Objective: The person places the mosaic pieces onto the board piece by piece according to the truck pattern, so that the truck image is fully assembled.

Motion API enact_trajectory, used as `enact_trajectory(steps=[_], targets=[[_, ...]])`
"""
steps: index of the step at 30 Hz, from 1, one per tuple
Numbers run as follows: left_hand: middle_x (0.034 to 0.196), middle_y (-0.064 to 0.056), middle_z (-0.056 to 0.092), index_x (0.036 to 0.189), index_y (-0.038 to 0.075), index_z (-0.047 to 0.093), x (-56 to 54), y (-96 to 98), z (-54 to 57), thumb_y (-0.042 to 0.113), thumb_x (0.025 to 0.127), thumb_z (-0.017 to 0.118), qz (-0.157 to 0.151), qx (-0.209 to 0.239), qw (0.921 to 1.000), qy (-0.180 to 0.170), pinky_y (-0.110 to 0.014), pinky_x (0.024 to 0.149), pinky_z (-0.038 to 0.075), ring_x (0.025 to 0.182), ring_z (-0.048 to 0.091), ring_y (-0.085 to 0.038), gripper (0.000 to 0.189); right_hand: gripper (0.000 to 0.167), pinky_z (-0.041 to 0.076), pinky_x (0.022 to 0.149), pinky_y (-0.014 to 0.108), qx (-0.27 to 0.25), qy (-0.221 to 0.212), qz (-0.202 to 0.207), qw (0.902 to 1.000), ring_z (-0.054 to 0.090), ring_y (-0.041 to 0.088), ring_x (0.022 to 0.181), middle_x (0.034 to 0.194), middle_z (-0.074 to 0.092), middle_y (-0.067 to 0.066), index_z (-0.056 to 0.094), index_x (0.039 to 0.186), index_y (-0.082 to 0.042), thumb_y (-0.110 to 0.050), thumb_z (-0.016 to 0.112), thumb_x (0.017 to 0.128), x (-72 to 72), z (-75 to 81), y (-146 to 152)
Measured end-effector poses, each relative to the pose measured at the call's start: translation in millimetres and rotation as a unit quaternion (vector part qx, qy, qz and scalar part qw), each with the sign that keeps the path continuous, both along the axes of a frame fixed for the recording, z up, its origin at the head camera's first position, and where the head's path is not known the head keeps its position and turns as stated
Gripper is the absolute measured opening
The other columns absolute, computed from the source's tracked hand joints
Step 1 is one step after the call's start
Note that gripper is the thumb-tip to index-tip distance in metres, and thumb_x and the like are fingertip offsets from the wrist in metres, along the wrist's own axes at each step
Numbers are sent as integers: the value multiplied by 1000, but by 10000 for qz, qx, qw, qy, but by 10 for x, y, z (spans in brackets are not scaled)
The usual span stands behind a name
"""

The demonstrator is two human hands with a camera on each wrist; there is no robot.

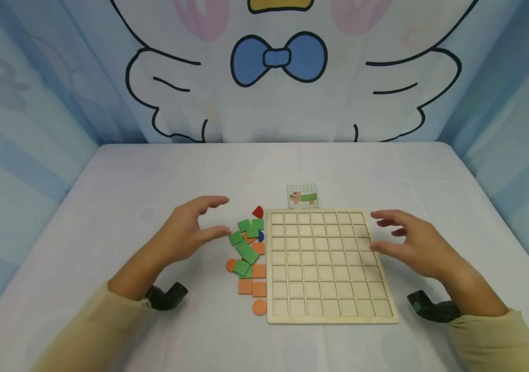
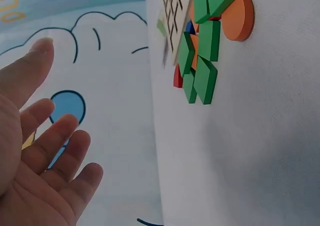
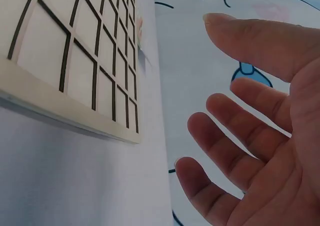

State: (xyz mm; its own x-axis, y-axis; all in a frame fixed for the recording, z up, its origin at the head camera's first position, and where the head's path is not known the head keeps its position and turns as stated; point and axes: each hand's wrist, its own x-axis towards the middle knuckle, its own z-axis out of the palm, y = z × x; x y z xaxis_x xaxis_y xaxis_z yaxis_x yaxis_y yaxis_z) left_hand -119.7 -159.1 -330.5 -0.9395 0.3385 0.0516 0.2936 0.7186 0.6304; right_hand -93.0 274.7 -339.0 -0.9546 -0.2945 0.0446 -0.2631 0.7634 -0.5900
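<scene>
A pale wooden grid board (image 1: 329, 319) lies flat on the table, its square cells bare. Along its left edge is a loose pile of green square tiles (image 1: 251, 256), orange square tiles (image 1: 245, 286), orange round tiles (image 1: 259, 307), a red quarter-round tile (image 1: 258, 212) and a partly covered blue tile (image 1: 261, 236). Left of the pile, my left hand (image 1: 189, 230) hovers with thumb and fingers spread, holding nothing. On the board's other side my right hand (image 1: 415, 243) is held above the table near the right edge, fingers apart and nothing in it.
A small picture card (image 1: 304, 196) with a gridded green and orange figure lies just beyond the board's far edge. The white-covered table (image 1: 153, 170) ends at a patterned curtain (image 1: 278, 113) at the back. Each wrist wears a black camera mount (image 1: 167, 297).
</scene>
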Motion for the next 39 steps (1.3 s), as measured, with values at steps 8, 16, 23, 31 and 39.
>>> enact_trajectory(steps=[8, 16, 23, 31, 39], targets=[[137, -10, 59, 140, 10, 58, -216, 88, -144, 28, 91, 77, 45, 125, 9993, -337, -49, 103, 43, 126, 52, -33, 56, 62, 46, 91, 54, 83, -408, 147, 9990, 58, 38, 111, 127, 60, 21, 53, 139, -2, -25, 80, 87, -27, -79, 62], [136, -7, 59, 140, 10, 58, -390, 200, -244, 28, 92, 75, -186, 125, 9979, -608, -46, 106, 41, 126, 53, -28, 54, 59, 48, 88, 35, 177, -640, 368, 9971, 57, 31, 114, 125, 63, 12, 57, 135, -5, -25, 81, 85, -49, -156, 145], [138, -7, 58, 141, 12, 57, -523, 273, -276, 30, 94, 72, -247, -45, 9959, -865, -48, 107, 40, 128, 50, -28, 53, 60, 47, 90, 40, 185, -877, 505, 9947, 57, 30, 116, 127, 62, 10, 57, 135, -6, -25, 82, 84, -61, -243, 176], [140, -4, 57, 141, 16, 57, -665, 377, -374, 32, 95, 70, -253, -185, 9930, -1140, -47, 106, 41, 130, 50, -26, 51, 65, 46, 92, 45, 288, -960, 647, 9929, 54, 31, 118, 131, 59, 11, 55, 137, -5, -28, 83, 83, -64, -283, 177], [139, -3, 58, 140, 16, 58, -745, 469, -415, 29, 96, 69, -235, -204, 9918, -1236, -45, 106, 40, 129, 50, -25, 47, 64, 46, 92, 46, 366, -884, 708, 9929, 54, 31, 118, 132, 58, 13, 53, 139, -4, -23, 81, 85, -78, -315, 207]])
